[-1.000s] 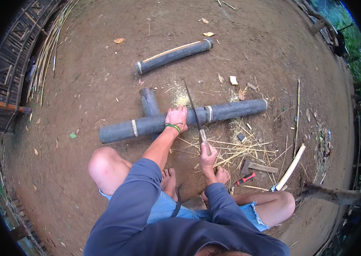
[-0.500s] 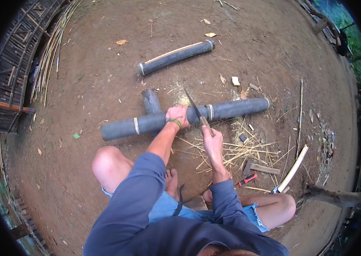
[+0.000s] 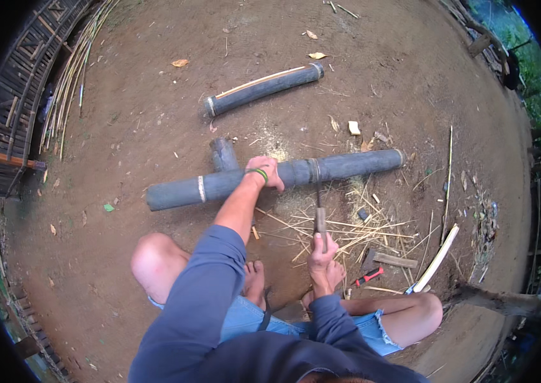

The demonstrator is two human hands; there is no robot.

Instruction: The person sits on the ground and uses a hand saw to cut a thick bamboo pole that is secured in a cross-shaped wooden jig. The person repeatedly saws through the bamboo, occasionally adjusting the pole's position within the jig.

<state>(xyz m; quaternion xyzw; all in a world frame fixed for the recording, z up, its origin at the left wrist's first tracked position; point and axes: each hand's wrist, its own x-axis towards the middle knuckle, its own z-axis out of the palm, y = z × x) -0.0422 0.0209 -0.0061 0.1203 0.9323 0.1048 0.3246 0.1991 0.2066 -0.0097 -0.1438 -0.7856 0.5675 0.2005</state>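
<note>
A long dark bamboo pole [image 3: 360, 165] with pale node rings lies across the ground in front of me, resting over a shorter dark piece [image 3: 224, 155]. My left hand [image 3: 266, 169], with a green band at its wrist, presses down on the pole left of its middle, fingers curled over it. Gripped in my right hand [image 3: 323, 258] is a saw [image 3: 320, 220] with a wooden handle and a narrow dark blade. The blade meets the pole beside the node ring right of my left hand; its teeth are too small to make out. Pale sawdust lies beyond the pole.
A shorter bamboo length [image 3: 264, 89] with a pale strip along it lies farther off. Near my right knee are thin split sticks [image 3: 360, 233], a hammer [image 3: 395, 260], a red-and-black tool [image 3: 369, 276] and a curved pale piece [image 3: 436, 258]. Long canes [image 3: 79, 70] lie at the far left.
My right hand has drawn back toward me, and the saw blade has swung from slanting left across the pole to nearly straight ahead at the node ring. My left hand stays on the pole.
</note>
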